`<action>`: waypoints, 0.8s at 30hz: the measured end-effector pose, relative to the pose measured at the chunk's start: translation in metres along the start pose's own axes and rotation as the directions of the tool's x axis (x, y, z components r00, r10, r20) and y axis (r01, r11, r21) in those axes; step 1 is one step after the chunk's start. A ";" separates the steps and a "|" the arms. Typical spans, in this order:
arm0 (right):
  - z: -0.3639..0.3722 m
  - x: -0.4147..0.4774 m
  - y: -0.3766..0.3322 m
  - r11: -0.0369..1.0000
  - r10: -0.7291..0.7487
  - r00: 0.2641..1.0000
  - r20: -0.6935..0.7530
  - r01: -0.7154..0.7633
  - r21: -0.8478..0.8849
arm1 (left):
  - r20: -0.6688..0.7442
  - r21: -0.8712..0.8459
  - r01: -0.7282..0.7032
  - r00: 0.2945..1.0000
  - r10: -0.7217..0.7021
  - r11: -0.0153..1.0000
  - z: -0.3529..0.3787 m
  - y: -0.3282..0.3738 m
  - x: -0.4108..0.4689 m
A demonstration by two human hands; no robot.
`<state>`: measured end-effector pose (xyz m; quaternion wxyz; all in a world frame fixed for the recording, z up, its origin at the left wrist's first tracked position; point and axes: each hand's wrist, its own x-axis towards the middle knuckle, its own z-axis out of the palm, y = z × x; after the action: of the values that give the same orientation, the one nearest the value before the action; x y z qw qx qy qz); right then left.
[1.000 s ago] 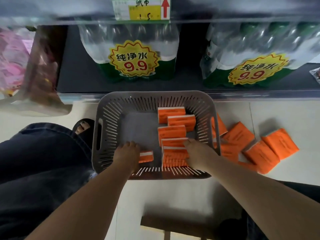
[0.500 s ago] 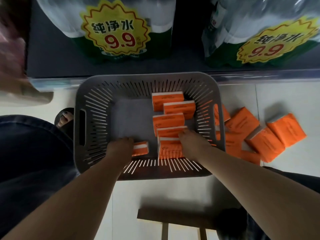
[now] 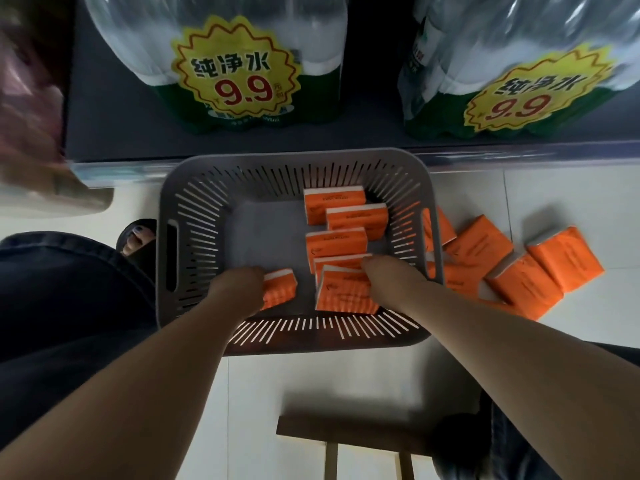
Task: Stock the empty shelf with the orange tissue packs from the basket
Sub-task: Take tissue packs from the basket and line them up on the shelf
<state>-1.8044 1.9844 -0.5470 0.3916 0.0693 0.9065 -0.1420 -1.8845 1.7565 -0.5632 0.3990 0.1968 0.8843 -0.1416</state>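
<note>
A grey slotted basket [image 3: 194,216] stands on the pale floor below a dark shelf. Several orange tissue packs [image 3: 335,241] lie in its right half. My left hand [image 3: 239,289] is curled over a single orange pack [image 3: 282,287] near the basket's front. My right hand [image 3: 393,280] grips the nearest pack of the row [image 3: 343,294], fingers over its far edge. More orange packs [image 3: 526,271] lie scattered on the floor right of the basket.
Two shrink-wrapped water bottle bundles [image 3: 242,64] with yellow 9.9 price stickers fill the bottom shelf [image 3: 114,133] behind the basket. A sandalled foot [image 3: 138,237] and dark trouser leg are at left. A wooden stool [image 3: 346,438] stands near the bottom.
The view has tilted down and moved closer to the basket. Both hands stay on the same packs; the right-hand pack has tilted up slightly.
</note>
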 end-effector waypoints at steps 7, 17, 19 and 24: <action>-0.028 -0.022 0.000 0.999 -0.015 0.996 -0.088 0.019 0.048 | 0.009 -0.082 -0.003 1.000 0.004 0.997 -0.031 -0.005 -0.015; -0.075 -0.066 -0.006 0.995 -0.025 0.980 -0.198 0.043 0.087 | -0.093 -0.156 -0.106 0.991 0.092 0.982 -0.085 -0.007 -0.053; -0.085 -0.077 -0.008 0.995 -0.032 0.974 -0.225 0.052 0.084 | -0.135 -0.204 -0.132 0.985 0.105 0.970 -0.100 -0.006 -0.064; -0.114 -0.107 -0.010 0.988 -0.084 0.957 -0.278 0.117 0.102 | -0.232 -0.322 -0.141 0.971 0.067 0.936 -0.137 -0.001 -0.094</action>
<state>-1.8122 2.0093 -0.3928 0.2505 0.0649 0.9442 -0.2039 -1.9170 1.7891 -0.4033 0.3348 0.1868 0.9220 0.0551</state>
